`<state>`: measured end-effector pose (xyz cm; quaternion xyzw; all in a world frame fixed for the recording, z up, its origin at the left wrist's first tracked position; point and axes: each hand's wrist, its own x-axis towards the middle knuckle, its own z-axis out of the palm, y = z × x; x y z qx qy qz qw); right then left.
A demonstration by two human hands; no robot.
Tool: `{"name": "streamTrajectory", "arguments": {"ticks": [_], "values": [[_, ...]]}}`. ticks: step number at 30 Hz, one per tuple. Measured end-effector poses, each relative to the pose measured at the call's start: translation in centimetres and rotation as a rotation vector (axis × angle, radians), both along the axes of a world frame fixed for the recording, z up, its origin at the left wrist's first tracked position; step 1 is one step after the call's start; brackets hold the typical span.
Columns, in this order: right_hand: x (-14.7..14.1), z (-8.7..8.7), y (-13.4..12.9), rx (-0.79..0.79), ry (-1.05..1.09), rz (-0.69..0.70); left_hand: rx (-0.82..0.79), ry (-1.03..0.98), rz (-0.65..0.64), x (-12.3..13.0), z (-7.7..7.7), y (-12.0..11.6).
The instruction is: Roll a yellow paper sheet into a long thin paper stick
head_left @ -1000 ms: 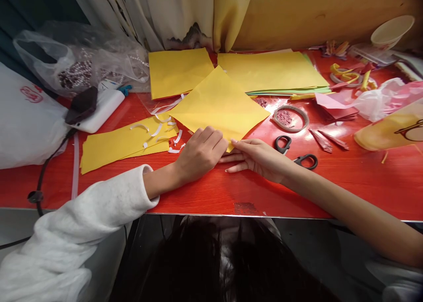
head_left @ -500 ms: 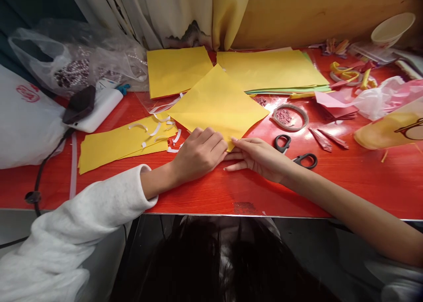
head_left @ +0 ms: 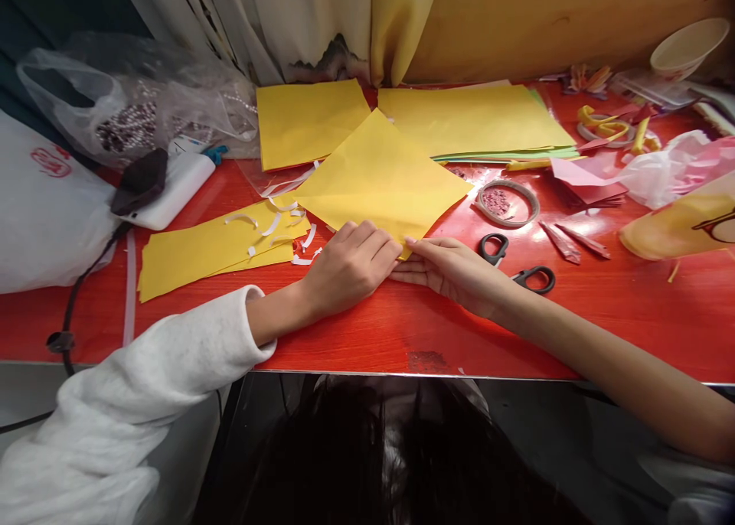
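Note:
A square sheet of yellow paper [head_left: 382,173] lies cornerwise before me, its near corner between my two hands. My left hand [head_left: 353,269] is closed on that corner, knuckles up, its fingertips hidden. From the other side my right hand [head_left: 453,272] pinches the same corner, thumb on top and fingers underneath. The paper bows up slightly near the grip. Just right of my right hand lie scissors [head_left: 534,278] with black handles, their blades mostly hidden under my hand and wrist. Yellow paper strips [head_left: 200,253] with curled white scraps sit to the left.
Behind are yellow sheets [head_left: 313,123] and a stack of coloured paper [head_left: 476,119]. A tape roll [head_left: 505,203], pink folded pieces [head_left: 566,242] and a yellow cup [head_left: 677,223] lie right. A phone [head_left: 141,184] and plastic bags [head_left: 51,196] stand left on the red table [head_left: 344,341].
The fingers of my right hand have drawn together under the paper's near corner, where they were more spread before. My left hand has shifted slightly right. The view has moved a little.

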<state>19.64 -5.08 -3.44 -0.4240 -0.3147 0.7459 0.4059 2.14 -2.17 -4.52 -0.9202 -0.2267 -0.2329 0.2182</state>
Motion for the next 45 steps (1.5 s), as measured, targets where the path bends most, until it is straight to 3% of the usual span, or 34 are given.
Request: {"name": "streamTrajectory", "arguments": {"ticks": [14, 32, 45], "values": [[-0.07, 0.06, 0.03, -0.006, -0.004, 0.008, 0.037, 0.021, 0.026, 0.14, -0.29, -0.06], [0.1, -0.04, 0.11, -0.009, -0.024, 0.017, 0.064, -0.021, -0.028, 0.06, -0.4, -0.02], [0.1, 0.2, 0.1, -0.021, -0.068, 0.075, 0.176, 0.057, -0.162, -0.45, 0.53, 0.7]]}}
